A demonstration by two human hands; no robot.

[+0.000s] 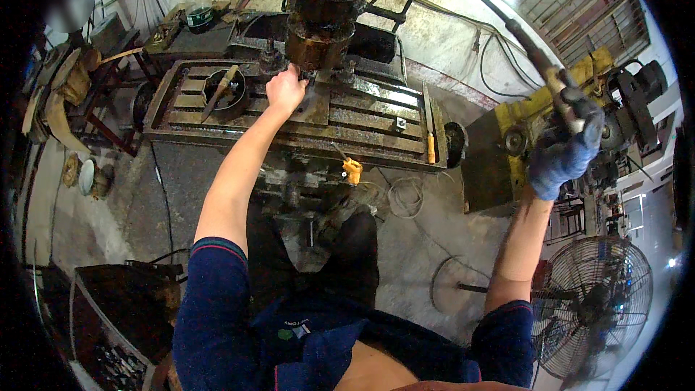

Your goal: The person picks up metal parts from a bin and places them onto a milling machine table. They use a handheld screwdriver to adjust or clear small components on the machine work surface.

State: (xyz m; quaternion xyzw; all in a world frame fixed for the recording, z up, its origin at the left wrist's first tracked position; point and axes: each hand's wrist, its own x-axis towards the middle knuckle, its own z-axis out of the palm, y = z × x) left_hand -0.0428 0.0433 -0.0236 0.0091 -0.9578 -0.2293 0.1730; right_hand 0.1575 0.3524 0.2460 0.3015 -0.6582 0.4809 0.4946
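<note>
A standing fan (594,297) is on the near side of the yellow machine (496,148), with a barred window (604,11) high beyond that machine. Left of the machine and near it lies a slim orange-handled tool (431,143); well apart on that side are a dark pot (231,111), a brush (221,91) leaning in it, and, farther back, a plastic bottle (198,9).

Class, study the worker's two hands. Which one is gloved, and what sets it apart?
The right hand, gripping the long lever: it wears a blue-grey glove. The left hand, near the dark spindle head, is bare.
</note>
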